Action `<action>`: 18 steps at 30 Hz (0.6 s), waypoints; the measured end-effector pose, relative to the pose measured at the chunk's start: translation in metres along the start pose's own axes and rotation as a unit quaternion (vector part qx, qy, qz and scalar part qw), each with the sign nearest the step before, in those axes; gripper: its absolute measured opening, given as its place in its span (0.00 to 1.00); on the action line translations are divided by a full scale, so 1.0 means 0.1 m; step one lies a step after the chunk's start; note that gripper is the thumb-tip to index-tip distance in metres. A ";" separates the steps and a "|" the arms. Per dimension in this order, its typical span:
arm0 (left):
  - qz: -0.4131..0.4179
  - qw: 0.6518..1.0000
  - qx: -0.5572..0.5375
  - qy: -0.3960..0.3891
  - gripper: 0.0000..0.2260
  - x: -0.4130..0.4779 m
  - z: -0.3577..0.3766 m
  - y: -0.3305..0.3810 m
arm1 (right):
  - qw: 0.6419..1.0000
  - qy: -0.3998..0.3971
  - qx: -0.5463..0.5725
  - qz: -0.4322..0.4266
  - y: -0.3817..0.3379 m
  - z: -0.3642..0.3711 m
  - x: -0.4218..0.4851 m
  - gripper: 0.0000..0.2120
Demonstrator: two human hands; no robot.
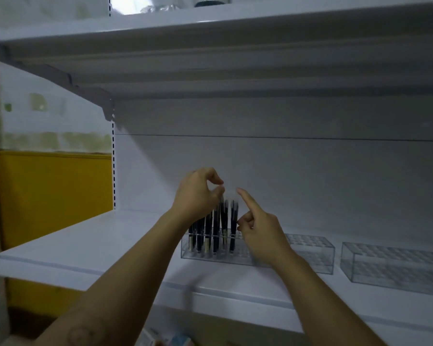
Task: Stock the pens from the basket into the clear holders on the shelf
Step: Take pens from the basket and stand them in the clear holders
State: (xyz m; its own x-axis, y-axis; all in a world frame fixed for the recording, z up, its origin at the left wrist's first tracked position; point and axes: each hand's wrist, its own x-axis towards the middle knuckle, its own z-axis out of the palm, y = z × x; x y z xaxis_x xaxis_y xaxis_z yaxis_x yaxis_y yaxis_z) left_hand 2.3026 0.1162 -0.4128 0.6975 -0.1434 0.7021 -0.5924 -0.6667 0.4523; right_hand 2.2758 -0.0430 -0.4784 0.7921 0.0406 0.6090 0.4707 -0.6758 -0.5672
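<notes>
Several dark pens (211,228) stand upright in the left part of a clear holder (235,258) on the white shelf (85,248). My left hand (198,196) hovers over the pens, thumb and forefinger pinching the blurred clear top of one pen (222,208). To the right of the row, my right hand (258,231) has its forefinger straight, pointing up and left. Its thumb lies against the rightmost pen (233,226), and its other fingers are curled. The basket is out of view.
Two more clear holders (315,255) (390,265) stand to the right on the same shelf, with no pens in them. Another shelf (210,33) hangs overhead. A yellow panel (55,196) is at the left, and blurred packages (160,338) lie below the shelf edge.
</notes>
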 end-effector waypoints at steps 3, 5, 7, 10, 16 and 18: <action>0.010 0.999 -0.002 -0.041 0.03 0.00 0.01 0.02 | 1.000 -0.015 -0.007 0.009 -0.02 -0.02 0.00 0.36; 0.016 0.998 0.008 -0.053 0.03 -0.01 0.04 0.05 | 0.999 -0.026 -0.016 0.017 -0.05 -0.02 -0.01 0.37; 0.013 0.998 0.021 -0.056 0.04 0.01 0.07 0.06 | 0.999 -0.031 -0.021 0.022 -0.08 -0.03 0.00 0.37; 0.018 0.994 0.079 -0.066 0.06 0.03 0.09 0.08 | 0.998 -0.041 -0.025 0.027 -0.12 -0.05 0.02 0.37; 0.065 0.990 0.121 -0.037 0.09 -0.04 0.09 0.07 | 0.997 -0.058 -0.041 0.029 -0.14 -0.07 0.02 0.38; 0.073 0.987 0.137 -0.037 0.10 -0.06 0.05 0.05 | 0.997 -0.061 -0.034 0.036 -0.14 -0.06 0.00 0.39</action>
State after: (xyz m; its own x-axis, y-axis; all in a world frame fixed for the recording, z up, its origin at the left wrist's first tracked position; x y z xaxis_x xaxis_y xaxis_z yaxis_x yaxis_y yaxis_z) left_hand 2.2977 0.1100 -0.4176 0.6465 -0.2978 0.7024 -0.5638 -0.8068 0.1767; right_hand 2.2671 -0.0384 -0.4670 0.8666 0.0769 0.4931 0.3862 -0.7291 -0.5651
